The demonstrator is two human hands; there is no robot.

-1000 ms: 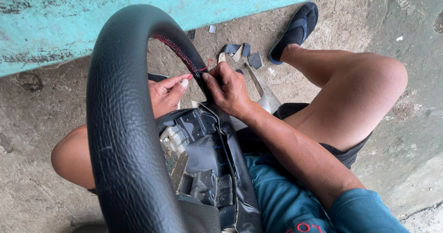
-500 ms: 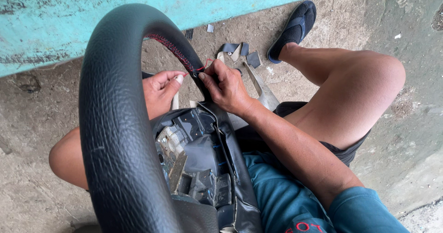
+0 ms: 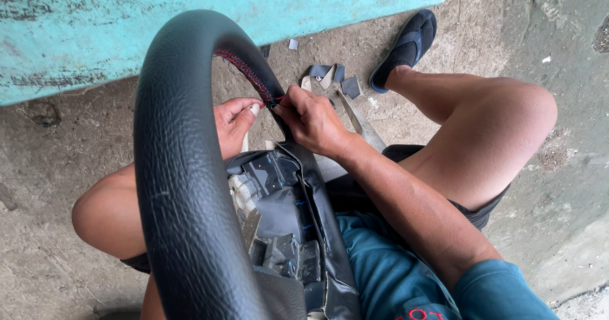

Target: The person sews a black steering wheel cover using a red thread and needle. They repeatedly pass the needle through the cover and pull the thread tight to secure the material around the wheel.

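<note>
The steering wheel (image 3: 181, 168) has a black leather cover, grainy and matt, closed with a red thread seam (image 3: 248, 74). Its hub (image 3: 279, 222) is dark grey plastic, hard and a little glossy. The floor (image 3: 57, 149) is rough bare concrete. The wall (image 3: 127, 22) has turquoise paint, worn and scratched. The scraps (image 3: 330, 76) look like matt leather.

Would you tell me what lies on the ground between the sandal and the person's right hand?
In the head view, a few dark leather scraps lie on the concrete floor between the black sandal and the right hand.
</note>
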